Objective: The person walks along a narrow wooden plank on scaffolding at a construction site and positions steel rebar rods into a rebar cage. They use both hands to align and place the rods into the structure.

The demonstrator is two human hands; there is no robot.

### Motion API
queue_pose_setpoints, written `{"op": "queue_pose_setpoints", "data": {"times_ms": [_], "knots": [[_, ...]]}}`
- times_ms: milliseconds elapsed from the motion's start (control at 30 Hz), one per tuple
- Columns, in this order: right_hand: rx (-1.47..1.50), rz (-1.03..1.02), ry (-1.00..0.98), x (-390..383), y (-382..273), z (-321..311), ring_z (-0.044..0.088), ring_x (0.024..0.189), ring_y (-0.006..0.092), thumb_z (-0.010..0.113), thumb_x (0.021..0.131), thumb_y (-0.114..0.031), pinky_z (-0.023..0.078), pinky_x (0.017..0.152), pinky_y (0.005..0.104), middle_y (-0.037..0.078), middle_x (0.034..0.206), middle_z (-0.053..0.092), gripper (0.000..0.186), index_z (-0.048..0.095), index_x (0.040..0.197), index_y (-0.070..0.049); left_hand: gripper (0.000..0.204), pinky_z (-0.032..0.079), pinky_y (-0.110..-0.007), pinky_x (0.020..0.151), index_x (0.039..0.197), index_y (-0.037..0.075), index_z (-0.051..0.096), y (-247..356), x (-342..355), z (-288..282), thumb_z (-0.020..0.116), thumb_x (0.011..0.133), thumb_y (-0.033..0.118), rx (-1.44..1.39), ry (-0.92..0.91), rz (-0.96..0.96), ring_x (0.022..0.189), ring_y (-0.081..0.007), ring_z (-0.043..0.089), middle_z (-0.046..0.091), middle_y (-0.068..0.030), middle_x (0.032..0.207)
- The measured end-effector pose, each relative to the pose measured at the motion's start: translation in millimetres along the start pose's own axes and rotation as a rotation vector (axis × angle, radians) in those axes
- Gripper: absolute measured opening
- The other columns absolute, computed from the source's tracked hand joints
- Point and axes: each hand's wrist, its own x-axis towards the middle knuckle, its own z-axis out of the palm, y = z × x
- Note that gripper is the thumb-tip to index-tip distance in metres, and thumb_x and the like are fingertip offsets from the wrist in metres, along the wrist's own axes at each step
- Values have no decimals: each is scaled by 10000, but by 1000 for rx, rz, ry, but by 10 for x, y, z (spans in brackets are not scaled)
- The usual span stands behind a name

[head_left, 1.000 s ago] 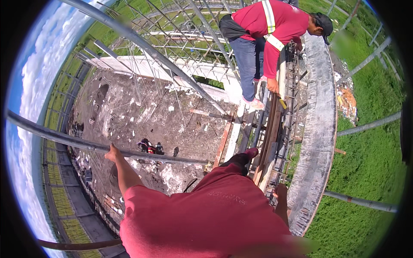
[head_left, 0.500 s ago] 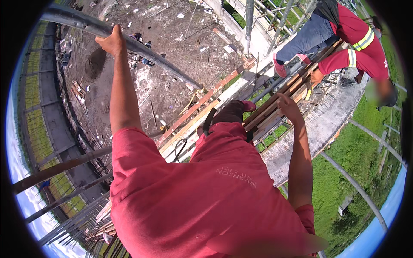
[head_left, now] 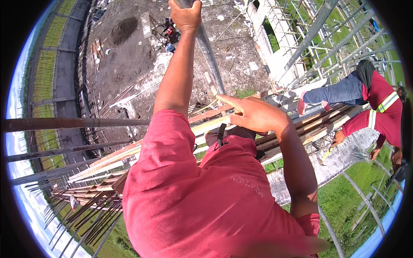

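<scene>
My left hand is wrapped round a thick grey metal pipe at the top of the view; the pipe slopes down from it toward the planks. In front of my body, my right hand holds nothing. Its index finger is stretched out to the left, near the lower end of the pipe in the picture, and the other fingers are partly curled. Beneath that hand run long wooden planks. At the right, a co-worker in a red top with reflective bands bends over the concrete ledge, a yellow-handled hammer by one hand.
Far below lies a dirt yard with scattered debris and people. Scaffold pipes cross at the left; more scaffolding stands upper right. A rough concrete ledge runs along the right, with grass below.
The view has swung left. My right hand has moved from over the planks at right to the middle, its index finger now extended. My left hand stays on the pipe.
</scene>
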Motion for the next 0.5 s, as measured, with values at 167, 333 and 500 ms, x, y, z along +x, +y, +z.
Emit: {"op": "queue_pose_setpoints", "data": {"times_ms": [167, 333, 500], "knots": [[-147, -13, 46, -111, -879, -374, 607, 658, 378, 556, 856, -250, 481, 664, 465, 230, 733, 603, 753, 215, 1514, -115, 373, 502, -460, 742, 828, 16, 679, 204, -73, -127, 647, 804, 387, 12, -44, -309, 816, -373, 655, 674, -220, 806], [-223, -56, 175, -298, -1024, -407, 574, 617, 378, 566, 858, -223, 467, 641, 457, 206, 652, 563, 761, 199, 1514, -100, 552, 514, -470, 734, 998, 29, 514, 229, -57, -143, 729, 624, 374, -320, 173, -154, 787, -425, 656, 665, -221, 833], [20, 202, 445, -851, -345, -17, 527, 586, 214, 564, 884, -189, 452, 619, 366, 140, 682, 598, 680, 290, 1507, -201, 565, 508, -472, 774, 1024, 23, 532, 136, -121, -76, 741, 630, 370, -360, 167, -205, 842, -412, 663, 674, -221, 874]]}}
